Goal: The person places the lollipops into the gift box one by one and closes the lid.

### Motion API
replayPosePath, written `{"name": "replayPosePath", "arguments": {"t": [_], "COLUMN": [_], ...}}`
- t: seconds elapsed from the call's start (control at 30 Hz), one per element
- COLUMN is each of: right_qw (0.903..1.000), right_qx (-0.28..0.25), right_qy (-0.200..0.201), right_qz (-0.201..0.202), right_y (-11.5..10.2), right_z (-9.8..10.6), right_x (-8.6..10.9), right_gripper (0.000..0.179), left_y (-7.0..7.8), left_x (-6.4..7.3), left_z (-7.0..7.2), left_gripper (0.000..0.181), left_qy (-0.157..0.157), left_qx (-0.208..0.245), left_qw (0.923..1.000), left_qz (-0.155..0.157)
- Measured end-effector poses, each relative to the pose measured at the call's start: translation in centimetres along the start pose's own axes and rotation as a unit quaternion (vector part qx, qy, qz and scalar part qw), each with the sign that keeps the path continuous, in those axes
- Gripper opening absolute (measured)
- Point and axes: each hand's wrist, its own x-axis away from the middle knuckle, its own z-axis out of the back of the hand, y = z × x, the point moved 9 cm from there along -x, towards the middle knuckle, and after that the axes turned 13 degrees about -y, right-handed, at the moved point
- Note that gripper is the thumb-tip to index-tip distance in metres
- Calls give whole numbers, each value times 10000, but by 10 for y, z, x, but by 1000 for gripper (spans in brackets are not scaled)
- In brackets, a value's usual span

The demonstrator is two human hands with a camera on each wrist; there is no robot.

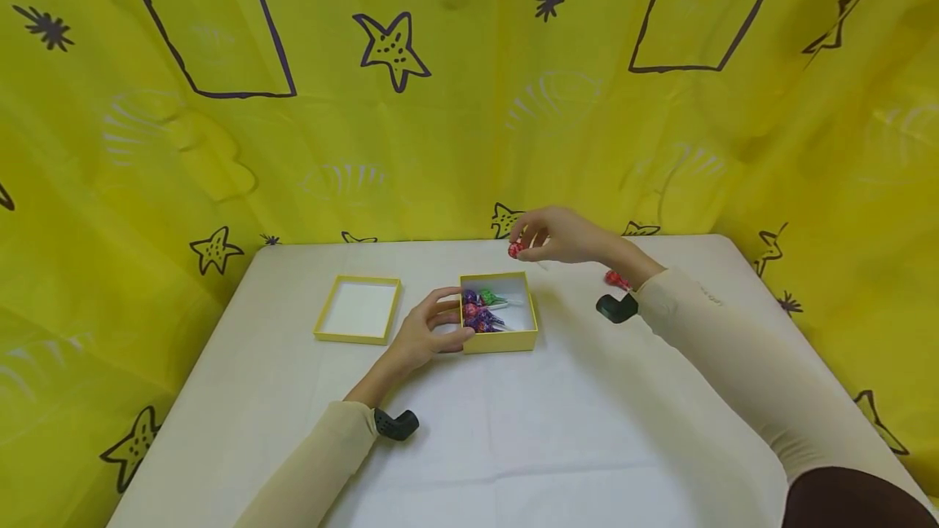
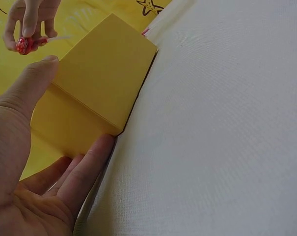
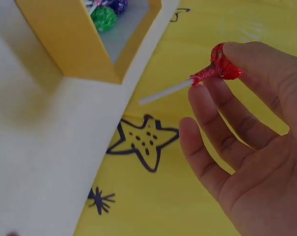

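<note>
My right hand (image 1: 561,236) is raised above the table's far edge and pinches a red-wrapped lollipop (image 3: 219,66) by its head between thumb and fingers. The white stick points away from the palm, towards the box in the right wrist view. My left hand (image 1: 424,332) holds the left side of an uncovered yellow box (image 2: 106,69), thumb at its near corner and fingers along the side. Inside the box lie several lollipops: purple (image 1: 486,320), red and a green one (image 1: 490,297). Their sticks mostly point right.
Left of the box lies a yellow-rimmed lid (image 1: 358,308), white inside up. Another red lollipop (image 1: 614,279) rests on the white-covered table (image 1: 557,422), near the right forearm. A yellow patterned curtain (image 1: 455,129) hangs behind the table and along its sides.
</note>
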Motion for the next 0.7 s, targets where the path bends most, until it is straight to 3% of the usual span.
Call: {"name": "replayPosePath", "arguments": {"t": [0.4, 0.7], "right_qw": [9985, 9986], "right_qx": [-480, -483], "right_qy": [-128, -226], "right_qz": [215, 31], "right_y": [-3, 6], "right_z": [-32, -58], "right_x": [-25, -37], "right_gripper": [18, 16], "left_y": [-1, -1], "left_x": [-1, -1], "left_z": [-1, -1], "left_gripper": [76, 77], "left_qy": [-23, -21], "left_qx": [145, 174], "left_qw": [9999, 9998], "left_qz": [89, 90]}}
